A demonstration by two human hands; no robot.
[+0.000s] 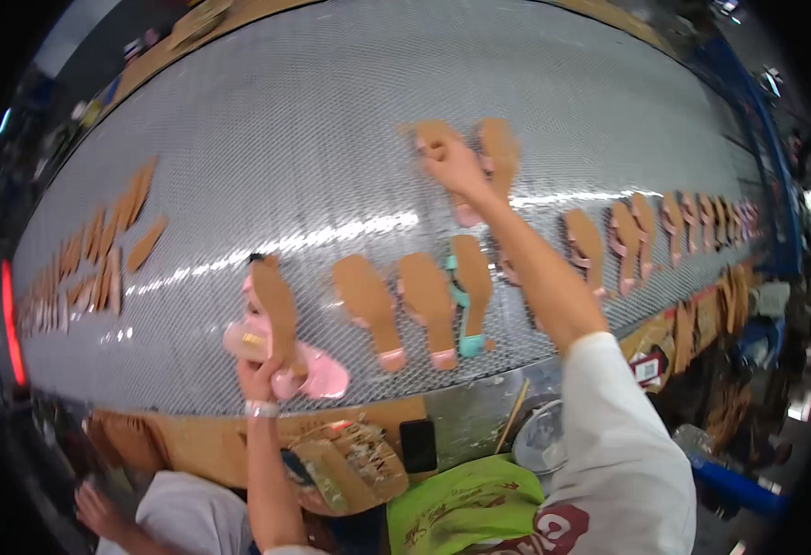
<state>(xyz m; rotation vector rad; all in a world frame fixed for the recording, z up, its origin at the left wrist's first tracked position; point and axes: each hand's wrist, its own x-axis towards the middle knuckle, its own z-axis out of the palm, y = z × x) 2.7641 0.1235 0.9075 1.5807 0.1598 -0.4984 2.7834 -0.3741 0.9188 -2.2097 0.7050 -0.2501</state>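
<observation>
Far left on the grey mesh surface (285, 111): scattered narrow brown pieces (100, 236). Below the edge, another person's hand (95, 507), apart from your work.

Your left hand (259, 377), wristband below it, is closed around the heel end of a brown-soled sandal (278, 301), held upright with the toe pointing away from you. Pink sandal parts (324, 372) lie against it on both sides; you cannot be told from here which of them your fingers also touch.

Next along, near edge: two tan soles with pink heels (364, 289), then a mint-strapped sandal (472, 291), toes away from you.

Your right hand (453, 168) reaches farther out, fingers bent in and touching the toe end of a pink-heeled sandal (433, 132); blur, cannot tell if it grips. Just right of that, another tan sole (498, 143). Beyond your forearm, a row of sandals (585, 242) runs off rightward.
</observation>
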